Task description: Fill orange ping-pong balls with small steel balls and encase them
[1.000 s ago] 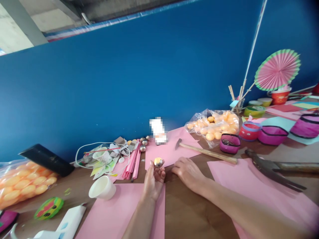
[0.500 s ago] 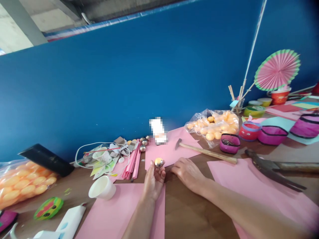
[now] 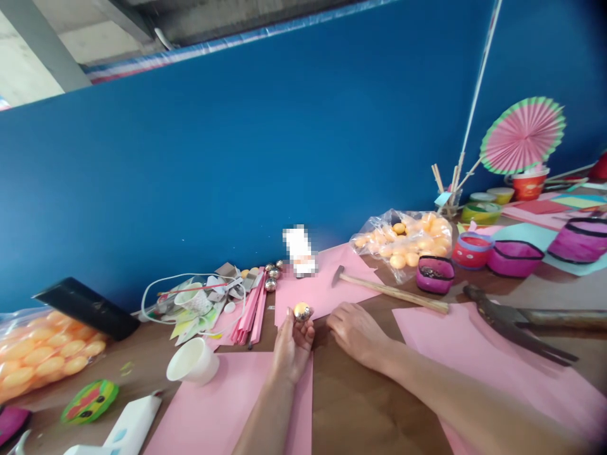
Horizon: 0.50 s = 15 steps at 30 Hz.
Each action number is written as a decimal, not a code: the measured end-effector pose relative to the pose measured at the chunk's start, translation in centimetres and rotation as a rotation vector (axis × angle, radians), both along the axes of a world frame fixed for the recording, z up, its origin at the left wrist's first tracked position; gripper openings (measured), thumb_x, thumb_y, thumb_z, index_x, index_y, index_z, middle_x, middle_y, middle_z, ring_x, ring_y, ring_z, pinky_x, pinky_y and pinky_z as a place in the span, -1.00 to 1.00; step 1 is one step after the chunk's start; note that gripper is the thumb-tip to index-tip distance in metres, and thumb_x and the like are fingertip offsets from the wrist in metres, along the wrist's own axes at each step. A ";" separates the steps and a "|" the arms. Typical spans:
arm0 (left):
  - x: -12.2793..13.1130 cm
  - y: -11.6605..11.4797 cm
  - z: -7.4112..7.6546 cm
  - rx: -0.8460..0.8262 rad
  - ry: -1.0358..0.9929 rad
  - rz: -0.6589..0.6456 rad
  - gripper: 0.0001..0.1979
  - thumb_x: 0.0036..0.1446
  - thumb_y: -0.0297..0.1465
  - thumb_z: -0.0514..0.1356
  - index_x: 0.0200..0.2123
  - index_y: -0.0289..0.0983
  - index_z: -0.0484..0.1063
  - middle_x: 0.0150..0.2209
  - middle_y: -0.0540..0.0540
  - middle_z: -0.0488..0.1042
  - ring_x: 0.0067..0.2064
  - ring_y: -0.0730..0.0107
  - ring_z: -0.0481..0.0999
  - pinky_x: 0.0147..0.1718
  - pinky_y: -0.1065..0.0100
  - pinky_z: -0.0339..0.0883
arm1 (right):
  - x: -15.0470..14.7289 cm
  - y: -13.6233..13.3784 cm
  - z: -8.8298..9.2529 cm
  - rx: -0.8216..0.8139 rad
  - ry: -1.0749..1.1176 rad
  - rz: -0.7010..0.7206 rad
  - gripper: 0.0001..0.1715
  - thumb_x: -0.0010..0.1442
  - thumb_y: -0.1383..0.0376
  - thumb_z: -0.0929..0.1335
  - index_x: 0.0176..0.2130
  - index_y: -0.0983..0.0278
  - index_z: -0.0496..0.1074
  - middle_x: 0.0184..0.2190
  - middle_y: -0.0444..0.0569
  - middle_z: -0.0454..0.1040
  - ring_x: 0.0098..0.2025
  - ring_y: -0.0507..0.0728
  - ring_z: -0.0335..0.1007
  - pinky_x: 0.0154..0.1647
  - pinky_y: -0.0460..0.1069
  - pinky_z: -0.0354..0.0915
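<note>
My left hand [image 3: 293, 347] grips a small orange ball [image 3: 301, 311] between thumb and fingers, just above the table. Shiny gold-coloured metal pieces cover part of that ball. To its right, my right hand [image 3: 353, 330] rests low on the brown tabletop, fingers curled together and pointing at the ball. Whatever those fingertips may hold is hidden. Beyond the hands lies a wooden-handled hammer [image 3: 393, 292], its head on pink paper [image 3: 327, 278]. Near the wall sit several metal-covered balls [image 3: 271, 278].
A plastic bag of orange balls [image 3: 410, 243] lies at the back right, beside a purple dish [image 3: 435, 276] of small metallic bits. A claw hammer [image 3: 512, 322] lies at right. On the left are a white cup [image 3: 193, 361], pink paper strips [image 3: 251, 309] and another ball bag [image 3: 45, 354].
The view has shifted very slightly. Both hands keep nearly the same place and pose, with the ball still in my left hand.
</note>
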<state>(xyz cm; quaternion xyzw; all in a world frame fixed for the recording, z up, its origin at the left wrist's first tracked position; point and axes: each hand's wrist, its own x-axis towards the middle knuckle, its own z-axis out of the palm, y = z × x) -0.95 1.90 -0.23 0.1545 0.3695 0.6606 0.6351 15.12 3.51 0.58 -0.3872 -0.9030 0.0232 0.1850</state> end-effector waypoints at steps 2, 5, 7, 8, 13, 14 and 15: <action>0.1 0.0 0.1 -0.004 0.010 0.004 -0.78 0.13 -0.36 0.06 -0.33 -0.40 0.41 -0.41 -0.16 0.51 -0.52 0.56 0.45 -0.55 0.57 0.39 | 0.1 0.0 0.1 -0.008 0.027 0.012 -0.85 0.13 0.43 0.22 -0.36 0.31 0.37 -0.39 -0.02 0.40 -0.25 0.09 0.21 -0.21 -0.03 0.11; 0.2 0.0 0.2 -0.005 0.019 0.005 -0.79 0.14 -0.37 0.05 -0.34 -0.40 0.40 -0.42 -0.15 0.50 -0.53 0.57 0.45 -0.57 0.57 0.38 | 0.2 -0.1 0.1 -0.010 0.058 0.027 -0.85 0.11 0.44 0.22 -0.36 0.31 0.37 -0.41 -0.03 0.40 -0.28 0.09 0.21 -0.22 -0.04 0.11; 0.2 0.0 0.2 -0.012 0.016 0.001 -0.80 0.14 -0.38 0.06 -0.34 -0.40 0.40 -0.42 -0.15 0.50 -0.53 0.57 0.45 -0.57 0.58 0.38 | 0.3 -0.1 0.2 -0.005 0.077 0.029 -0.86 0.10 0.44 0.23 -0.36 0.30 0.36 -0.42 -0.04 0.40 -0.29 0.08 0.21 -0.23 -0.04 0.10; 0.2 0.0 0.2 -0.016 0.012 -0.003 -0.80 0.14 -0.38 0.06 -0.34 -0.40 0.40 -0.42 -0.15 0.50 -0.53 0.57 0.45 -0.57 0.58 0.38 | 0.3 -0.1 0.3 -0.002 0.086 0.026 -0.86 0.10 0.43 0.23 -0.36 0.29 0.35 -0.42 -0.05 0.40 -0.29 0.08 0.21 -0.24 -0.04 0.10; 0.1 0.1 -0.1 -0.012 -0.003 -0.003 -0.80 0.14 -0.37 0.06 -0.33 -0.39 0.39 -0.40 -0.15 0.50 -0.53 0.56 0.46 -0.56 0.57 0.39 | 0.3 -0.2 0.5 0.009 0.099 0.031 -0.84 0.15 0.39 0.21 -0.40 0.29 0.35 -0.44 -0.05 0.39 -0.31 0.07 0.21 -0.27 -0.05 0.11; 0.1 0.1 0.0 -0.010 0.000 -0.002 -0.80 0.14 -0.37 0.06 -0.32 -0.39 0.39 -0.40 -0.15 0.50 -0.53 0.56 0.46 -0.56 0.57 0.39 | 0.3 -0.2 0.4 0.008 0.103 0.034 -0.83 0.16 0.39 0.21 -0.41 0.29 0.35 -0.44 -0.05 0.39 -0.32 0.07 0.22 -0.27 -0.05 0.11; 0.1 0.1 0.0 -0.010 0.004 -0.001 -0.80 0.14 -0.37 0.05 -0.32 -0.39 0.39 -0.40 -0.15 0.50 -0.52 0.56 0.46 -0.56 0.57 0.39 | 0.2 -0.2 0.4 0.005 0.113 0.037 -0.83 0.17 0.39 0.21 -0.41 0.30 0.36 -0.44 -0.05 0.39 -0.32 0.07 0.22 -0.27 -0.05 0.12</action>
